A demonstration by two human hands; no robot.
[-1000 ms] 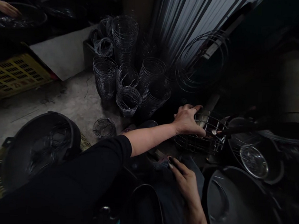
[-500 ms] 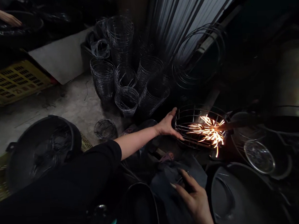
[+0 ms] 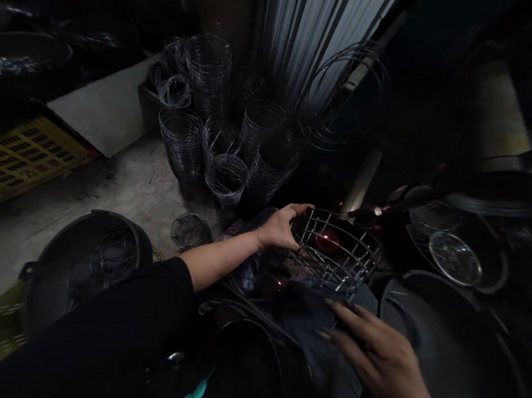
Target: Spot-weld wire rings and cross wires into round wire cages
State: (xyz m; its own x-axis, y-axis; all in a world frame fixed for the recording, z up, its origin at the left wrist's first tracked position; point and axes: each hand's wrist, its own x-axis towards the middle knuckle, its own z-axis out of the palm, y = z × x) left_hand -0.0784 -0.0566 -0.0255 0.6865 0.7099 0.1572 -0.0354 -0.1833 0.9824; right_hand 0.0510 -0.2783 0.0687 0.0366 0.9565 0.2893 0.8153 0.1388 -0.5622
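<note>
My left hand (image 3: 282, 227) is closed on the left rim of a round wire basket (image 3: 336, 243), whose open grid of metal rods tilts toward me. A small orange glow shows through the rods. Lower right, my right hand (image 3: 378, 348) is held below the basket, apart from it, with fingers stretched forward over dark cloth (image 3: 300, 323). Its fingers are slightly smeared, and I see nothing held in them. Just beyond the basket, a dark bar (image 3: 410, 205) with a bright tip comes in from the right.
Several stacks of wire rings and baskets (image 3: 181, 144) stand on the floor ahead. A black tub (image 3: 127, 225) with wire pieces is at left, near a yellow crate (image 3: 29, 153). At right sit a large dark basin (image 3: 440, 332) and a shiny round piece (image 3: 455, 258).
The bright sparks at the basket's right side are gone. The basket has tilted and shifted left and down with my left hand. Another person's hand at upper left has left view.
</note>
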